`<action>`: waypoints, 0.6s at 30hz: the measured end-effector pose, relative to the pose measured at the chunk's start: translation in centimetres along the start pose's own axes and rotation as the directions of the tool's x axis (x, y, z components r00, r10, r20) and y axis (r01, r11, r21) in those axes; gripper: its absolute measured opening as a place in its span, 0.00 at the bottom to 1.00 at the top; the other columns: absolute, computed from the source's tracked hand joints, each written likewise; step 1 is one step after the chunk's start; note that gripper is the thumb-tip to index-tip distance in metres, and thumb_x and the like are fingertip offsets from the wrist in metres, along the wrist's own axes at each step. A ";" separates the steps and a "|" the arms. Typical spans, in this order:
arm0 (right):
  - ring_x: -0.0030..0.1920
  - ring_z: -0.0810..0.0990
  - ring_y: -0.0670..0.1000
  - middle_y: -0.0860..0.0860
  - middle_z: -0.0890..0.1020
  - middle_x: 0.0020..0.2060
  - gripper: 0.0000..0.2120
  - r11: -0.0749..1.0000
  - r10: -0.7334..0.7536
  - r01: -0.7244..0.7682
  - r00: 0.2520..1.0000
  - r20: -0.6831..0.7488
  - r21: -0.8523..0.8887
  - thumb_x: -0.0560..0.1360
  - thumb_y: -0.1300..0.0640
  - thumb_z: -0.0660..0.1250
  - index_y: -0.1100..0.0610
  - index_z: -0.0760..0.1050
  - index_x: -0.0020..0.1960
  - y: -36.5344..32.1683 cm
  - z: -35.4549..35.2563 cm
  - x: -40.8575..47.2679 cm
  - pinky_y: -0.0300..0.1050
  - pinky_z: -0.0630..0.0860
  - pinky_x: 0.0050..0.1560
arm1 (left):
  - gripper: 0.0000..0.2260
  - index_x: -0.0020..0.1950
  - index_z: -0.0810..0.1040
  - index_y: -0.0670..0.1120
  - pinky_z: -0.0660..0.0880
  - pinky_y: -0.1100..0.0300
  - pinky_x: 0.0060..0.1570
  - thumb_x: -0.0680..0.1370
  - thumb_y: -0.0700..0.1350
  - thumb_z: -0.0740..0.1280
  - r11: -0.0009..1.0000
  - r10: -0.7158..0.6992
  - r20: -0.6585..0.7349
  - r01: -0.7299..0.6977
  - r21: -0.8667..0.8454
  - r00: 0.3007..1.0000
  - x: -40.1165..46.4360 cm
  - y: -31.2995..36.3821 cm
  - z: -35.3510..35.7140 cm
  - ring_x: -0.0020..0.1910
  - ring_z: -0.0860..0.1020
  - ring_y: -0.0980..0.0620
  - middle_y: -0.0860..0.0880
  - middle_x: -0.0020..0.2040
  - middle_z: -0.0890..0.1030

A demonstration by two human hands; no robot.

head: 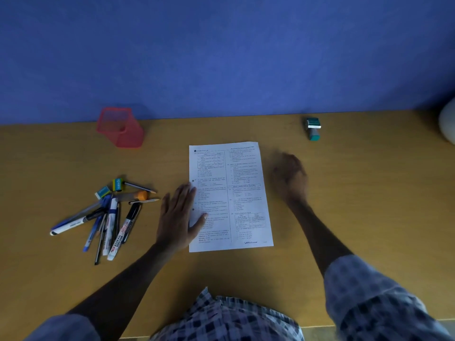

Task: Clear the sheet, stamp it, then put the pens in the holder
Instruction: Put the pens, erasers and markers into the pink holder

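The printed sheet (230,196) is laid flat in the middle of the wooden counter (357,193), and nothing is left lying on it but a hand. The left hand (178,216) is spread flat, with its fingers and thumb pressed on the sheet's left edge — most likely so the paper is kept from sliding when the stamp comes down. Nothing is held in it; its grip is loose and flat.

The right hand (290,177) is seen just beside the sheet's right edge, on the side where the stamp (312,127) stands. It looks as if the stamp is being reached for, but that is only a guess. The hand is so blurred that its grip cannot be told, and nothing can be made out in it.

The stamp is set well apart from the sheet, near the blue wall. The pens and markers (105,222) are piled together on the left with two erasers (110,188) and a few pencils, clear of the paper. The red mesh holder (120,127) is stood behind them near the wall — the inside of it is too dim to be made out.

A pale round thing (448,121) is cut off at the right edge and cannot be named. The small print on the sheet cannot be read.
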State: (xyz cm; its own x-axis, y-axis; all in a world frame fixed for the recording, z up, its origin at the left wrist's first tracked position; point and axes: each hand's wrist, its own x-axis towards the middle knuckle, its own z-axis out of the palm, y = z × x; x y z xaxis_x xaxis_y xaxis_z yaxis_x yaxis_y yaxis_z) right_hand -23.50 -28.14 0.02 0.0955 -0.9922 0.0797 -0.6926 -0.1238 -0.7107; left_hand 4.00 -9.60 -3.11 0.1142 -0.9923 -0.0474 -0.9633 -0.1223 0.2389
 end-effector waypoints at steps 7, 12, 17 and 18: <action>0.77 0.57 0.56 0.55 0.61 0.77 0.34 0.916 -0.186 0.276 0.935 0.301 -0.291 0.73 0.37 0.68 0.53 0.68 0.73 -0.1 1.3 -2.9 0.60 0.56 0.74 | 0.35 0.80 0.55 0.47 0.52 0.43 0.77 0.79 0.66 0.50 1.000 -0.005 -0.003 0.005 -0.023 1.000 0.0 0.1 -0.2 0.80 0.53 0.49 0.49 0.81 0.55; 0.78 0.55 0.56 0.55 0.60 0.77 0.34 0.902 -0.171 0.279 0.931 0.322 -0.329 0.74 0.36 0.65 0.52 0.66 0.74 -0.3 1.1 -2.8 0.59 0.54 0.74 | 0.34 0.80 0.53 0.48 0.51 0.43 0.77 0.80 0.66 0.50 1.000 -0.016 0.000 0.016 -0.016 1.000 0.0 0.2 -0.3 0.80 0.53 0.49 0.49 0.81 0.55; 0.76 0.59 0.55 0.53 0.62 0.76 0.36 0.933 -0.151 0.232 0.946 0.287 -0.274 0.75 0.35 0.61 0.52 0.61 0.76 -1.0 1.1 -3.0 0.60 0.57 0.73 | 0.33 0.81 0.51 0.49 0.51 0.43 0.77 0.80 0.66 0.48 0.996 -0.021 0.013 0.022 -0.083 1.000 -0.1 0.0 -0.6 0.80 0.52 0.50 0.50 0.81 0.55; 0.75 0.61 0.55 0.53 0.64 0.75 0.36 0.941 -0.145 0.219 0.950 0.276 -0.258 0.76 0.34 0.61 0.52 0.59 0.76 -1.2 1.1 -3.0 0.59 0.59 0.73 | 0.33 0.80 0.51 0.50 0.51 0.42 0.77 0.80 0.66 0.47 0.994 -0.016 0.015 0.018 -0.111 1.000 -0.1 0.0 -0.7 0.80 0.52 0.50 0.50 0.81 0.55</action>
State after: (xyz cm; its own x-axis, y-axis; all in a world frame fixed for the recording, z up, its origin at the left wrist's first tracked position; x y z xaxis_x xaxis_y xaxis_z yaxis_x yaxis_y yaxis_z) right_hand -22.17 -25.02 -0.12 0.3886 -0.9213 -0.0139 -0.8154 -0.3368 -0.4708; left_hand 4.18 -9.53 -2.43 0.1259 -0.9899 -0.0659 -0.9284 -0.1409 0.3438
